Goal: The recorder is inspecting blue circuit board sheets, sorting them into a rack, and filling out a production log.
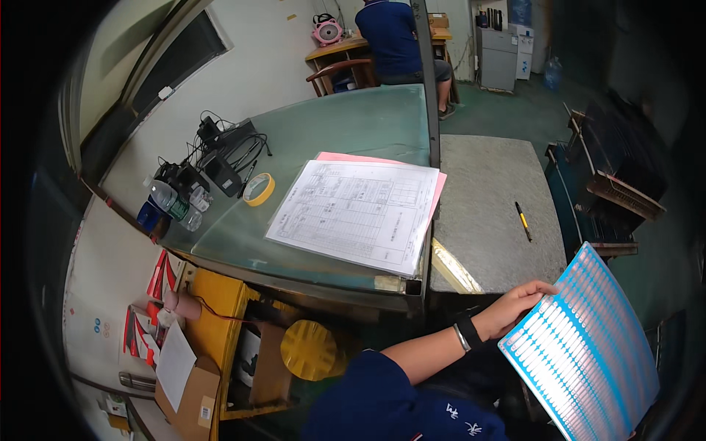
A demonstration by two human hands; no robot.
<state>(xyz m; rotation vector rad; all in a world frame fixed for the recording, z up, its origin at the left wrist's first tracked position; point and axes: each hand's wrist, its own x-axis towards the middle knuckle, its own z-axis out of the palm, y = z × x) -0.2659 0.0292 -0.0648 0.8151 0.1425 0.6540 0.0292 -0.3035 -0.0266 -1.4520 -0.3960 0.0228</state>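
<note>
My left hand [521,309], wearing a black wristband and a metal bracelet, reaches to the right. Its fingers are closed on the upper left edge of a large thin circuit board panel [588,353]. The panel is blue with rows of shiny silver shapes, and it is tilted and slightly bowed. Nothing of my right hand shows. Just beyond the panel stands a grey-topped table [493,191] with a black and yellow pen [523,222] lying on it.
A green glass-topped table [346,117] bears printed papers [357,209], yellow tape [259,189], a water bottle [176,204] and black chargers [220,173]. A metal post [429,110] rises between the tables. Dark racks [610,176] stand right; a yellow stool [309,350] is below. Someone [390,37] sits far back.
</note>
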